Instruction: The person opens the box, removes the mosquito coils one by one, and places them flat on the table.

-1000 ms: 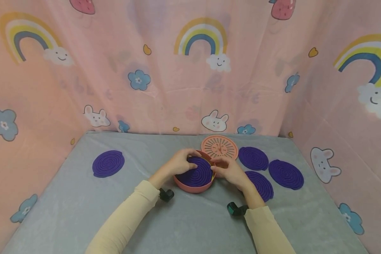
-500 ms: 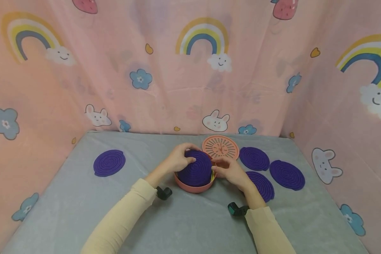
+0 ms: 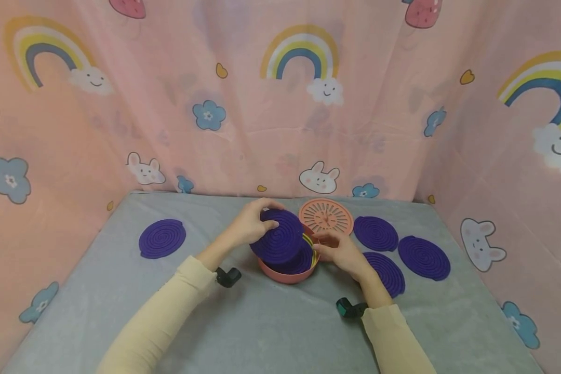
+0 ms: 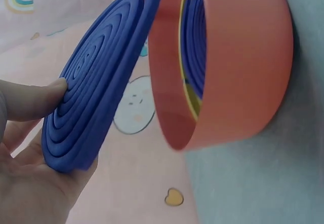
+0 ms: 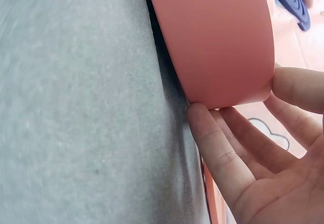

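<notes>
My left hand (image 3: 250, 226) pinches a purple mosquito coil (image 3: 278, 240) between thumb and fingers, tilted above the round coral box (image 3: 286, 277). In the left wrist view the thumb lies on the coil's flat face, and the coil stands apart from the box's rim. Inside the box another purple coil (image 4: 193, 46) shows, along with a yellow ring (image 4: 194, 105) near the wall. At the box's right side, my right hand (image 3: 335, 250) holds the wall, thumb at the rim and fingertips low on the outside, as the right wrist view shows.
Behind the box lies a coral slotted lid (image 3: 325, 215). Three purple coils rest on the grey cloth to the right, one (image 3: 423, 257) farthest out. A single coil (image 3: 162, 238) lies at the left. Pink printed curtains (image 3: 262, 140) surround the table.
My left hand has lifted the coil out of the box and moved it up and left, uncovering another coil inside. The right hand has stayed at the box.
</notes>
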Action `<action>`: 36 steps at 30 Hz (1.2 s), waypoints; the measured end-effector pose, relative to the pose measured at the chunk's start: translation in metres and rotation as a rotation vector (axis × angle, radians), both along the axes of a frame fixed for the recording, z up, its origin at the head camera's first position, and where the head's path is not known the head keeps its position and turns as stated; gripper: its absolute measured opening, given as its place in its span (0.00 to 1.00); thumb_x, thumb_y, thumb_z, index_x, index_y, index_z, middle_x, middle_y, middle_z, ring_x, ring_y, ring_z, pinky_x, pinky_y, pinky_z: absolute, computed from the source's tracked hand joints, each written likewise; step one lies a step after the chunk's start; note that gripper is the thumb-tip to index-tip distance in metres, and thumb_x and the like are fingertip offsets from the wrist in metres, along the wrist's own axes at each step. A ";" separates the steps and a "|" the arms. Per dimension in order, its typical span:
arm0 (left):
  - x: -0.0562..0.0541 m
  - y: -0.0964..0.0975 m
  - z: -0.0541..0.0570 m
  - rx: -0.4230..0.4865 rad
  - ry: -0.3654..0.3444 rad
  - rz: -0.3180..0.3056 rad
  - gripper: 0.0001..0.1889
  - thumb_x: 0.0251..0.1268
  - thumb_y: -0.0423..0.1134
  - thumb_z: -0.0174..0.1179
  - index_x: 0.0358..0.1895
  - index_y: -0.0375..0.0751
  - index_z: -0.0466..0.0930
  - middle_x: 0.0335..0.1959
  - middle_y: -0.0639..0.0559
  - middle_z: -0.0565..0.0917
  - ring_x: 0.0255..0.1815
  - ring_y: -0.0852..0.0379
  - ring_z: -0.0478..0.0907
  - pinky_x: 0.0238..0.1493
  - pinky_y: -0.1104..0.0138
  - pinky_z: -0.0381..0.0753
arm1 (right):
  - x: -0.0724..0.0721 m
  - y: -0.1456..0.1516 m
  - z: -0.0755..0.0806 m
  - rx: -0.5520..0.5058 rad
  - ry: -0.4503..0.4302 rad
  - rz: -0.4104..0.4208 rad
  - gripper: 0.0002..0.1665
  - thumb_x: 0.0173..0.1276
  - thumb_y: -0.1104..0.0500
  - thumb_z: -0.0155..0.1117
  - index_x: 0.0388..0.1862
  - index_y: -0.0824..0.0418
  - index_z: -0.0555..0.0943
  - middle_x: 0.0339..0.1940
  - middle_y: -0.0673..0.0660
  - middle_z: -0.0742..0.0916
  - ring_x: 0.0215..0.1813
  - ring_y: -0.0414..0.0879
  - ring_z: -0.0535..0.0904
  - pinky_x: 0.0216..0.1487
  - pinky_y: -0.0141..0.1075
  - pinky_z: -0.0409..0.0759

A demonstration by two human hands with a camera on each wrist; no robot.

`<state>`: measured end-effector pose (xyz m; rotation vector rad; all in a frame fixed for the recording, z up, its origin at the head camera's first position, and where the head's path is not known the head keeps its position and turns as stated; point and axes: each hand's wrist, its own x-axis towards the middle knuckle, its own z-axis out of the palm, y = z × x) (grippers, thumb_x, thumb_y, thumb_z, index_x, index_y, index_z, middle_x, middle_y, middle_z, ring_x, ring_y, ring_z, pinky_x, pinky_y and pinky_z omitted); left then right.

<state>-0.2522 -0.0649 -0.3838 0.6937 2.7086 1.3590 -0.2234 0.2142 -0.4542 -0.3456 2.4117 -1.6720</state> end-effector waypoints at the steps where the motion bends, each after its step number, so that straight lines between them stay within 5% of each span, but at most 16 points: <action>1: 0.001 -0.003 0.002 0.002 -0.006 0.005 0.19 0.68 0.31 0.66 0.60 0.46 0.81 0.61 0.49 0.80 0.52 0.48 0.80 0.55 0.53 0.80 | 0.000 0.000 0.000 0.003 0.000 -0.001 0.24 0.73 0.57 0.67 0.64 0.66 0.78 0.58 0.66 0.84 0.57 0.55 0.81 0.52 0.40 0.83; 7: 0.001 -0.026 0.011 0.031 -0.033 0.034 0.20 0.68 0.31 0.66 0.62 0.45 0.80 0.61 0.47 0.81 0.48 0.48 0.82 0.49 0.54 0.83 | 0.000 0.000 0.002 0.005 0.002 -0.001 0.25 0.73 0.57 0.67 0.65 0.66 0.78 0.58 0.67 0.83 0.57 0.56 0.81 0.53 0.42 0.83; 15: -0.001 -0.061 0.018 0.100 -0.054 0.093 0.21 0.68 0.28 0.64 0.63 0.38 0.78 0.62 0.42 0.79 0.53 0.42 0.81 0.53 0.50 0.81 | -0.003 0.001 0.000 0.023 0.025 0.001 0.25 0.74 0.57 0.66 0.65 0.67 0.77 0.60 0.67 0.83 0.60 0.58 0.80 0.55 0.44 0.81; 25: -0.007 -0.106 0.009 0.151 -0.133 0.228 0.24 0.70 0.29 0.62 0.68 0.35 0.73 0.65 0.39 0.73 0.64 0.36 0.72 0.62 0.46 0.75 | -0.003 -0.001 -0.001 0.035 0.031 -0.005 0.24 0.74 0.57 0.66 0.65 0.66 0.78 0.60 0.66 0.83 0.62 0.59 0.79 0.59 0.49 0.79; 36: -0.012 -0.138 -0.015 0.180 -0.228 0.378 0.25 0.74 0.33 0.61 0.71 0.37 0.70 0.72 0.36 0.67 0.74 0.30 0.59 0.71 0.43 0.64 | -0.004 -0.001 -0.002 0.085 0.011 -0.040 0.23 0.73 0.56 0.67 0.64 0.63 0.79 0.59 0.63 0.84 0.61 0.57 0.79 0.61 0.50 0.78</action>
